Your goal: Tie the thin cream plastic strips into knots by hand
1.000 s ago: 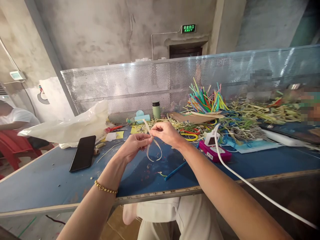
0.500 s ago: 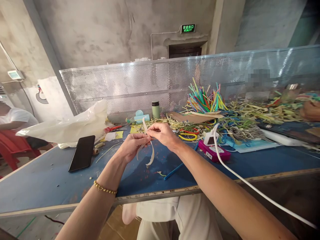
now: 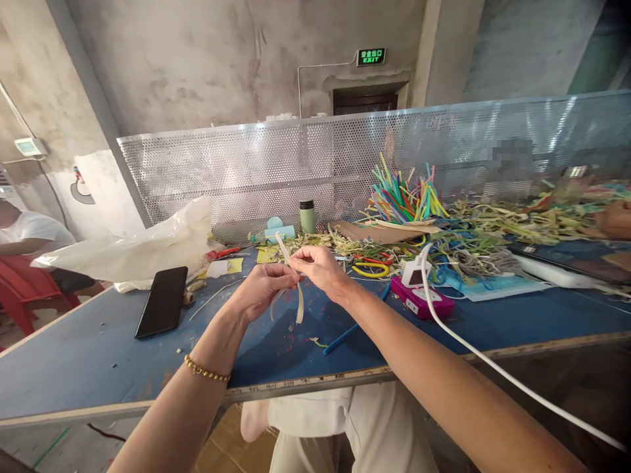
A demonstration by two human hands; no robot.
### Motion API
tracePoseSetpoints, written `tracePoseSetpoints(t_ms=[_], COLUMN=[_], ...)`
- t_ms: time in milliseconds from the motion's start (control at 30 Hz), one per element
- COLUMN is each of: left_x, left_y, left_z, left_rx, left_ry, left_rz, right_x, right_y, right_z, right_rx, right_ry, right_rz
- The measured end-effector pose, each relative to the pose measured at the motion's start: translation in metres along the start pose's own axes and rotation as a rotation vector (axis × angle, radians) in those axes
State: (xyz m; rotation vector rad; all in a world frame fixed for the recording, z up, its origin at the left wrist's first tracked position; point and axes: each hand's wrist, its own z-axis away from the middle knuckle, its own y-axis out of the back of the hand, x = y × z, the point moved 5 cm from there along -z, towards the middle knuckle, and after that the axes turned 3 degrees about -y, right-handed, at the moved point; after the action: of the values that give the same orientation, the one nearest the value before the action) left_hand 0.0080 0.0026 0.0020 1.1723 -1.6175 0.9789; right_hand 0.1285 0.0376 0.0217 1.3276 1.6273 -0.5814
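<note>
Both my hands meet above the blue table point(image 3: 207, 368), pinching a pale, flat plant-like strip point(image 3: 300, 307). My left hand point(image 3: 266, 284) is closed on it, thumb against fingertips. Right beside it, my right hand point(image 3: 320, 268) pinches the same strip, its fingertips touching the left ones. One end of the strip stands up above my fingers and curved ends hang below; whether it is one piece or more I cannot tell. Beneath my hands lies a thin blue stick point(image 3: 342, 338) with a small yellowish scrap point(image 3: 318, 342) near its tip.
A black phone point(image 3: 162, 302) and crumpled plastic sheet point(image 3: 142, 246) lie left. Right are a magenta power socket point(image 3: 424, 303) with a white cable point(image 3: 473, 348), dried strips point(image 3: 517, 223) and colourful pipe cleaners point(image 3: 407, 197). A green bottle point(image 3: 307, 218) stands behind. Another person point(image 3: 34, 230) sits far left.
My fingers have shifted slightly on the strip. Its upper end leans more to the left, and its hanging end is straighter and turned a little to the right.
</note>
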Motion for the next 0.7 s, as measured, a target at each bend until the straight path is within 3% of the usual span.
tracePoseSetpoints(t_ms=[267,467,700], left_x=[0.001,0.0,0.006], left_y=[0.0,0.007,0.013], left_z=[0.002,-0.001,-0.004], left_rx=[-0.11,-0.054,0.055], left_ry=[0.04,0.024,-0.093], left_rz=[0.024,-0.008,-0.106], right_x=[-0.007,-0.001,-0.004], right_y=[0.001,0.01,0.017], right_z=[-0.001,-0.007,-0.006], right_rx=[-0.053,-0.098,-0.175], right_ry=[0.069,0.029,0.006], right_rz=[0.003,0.049,0.298])
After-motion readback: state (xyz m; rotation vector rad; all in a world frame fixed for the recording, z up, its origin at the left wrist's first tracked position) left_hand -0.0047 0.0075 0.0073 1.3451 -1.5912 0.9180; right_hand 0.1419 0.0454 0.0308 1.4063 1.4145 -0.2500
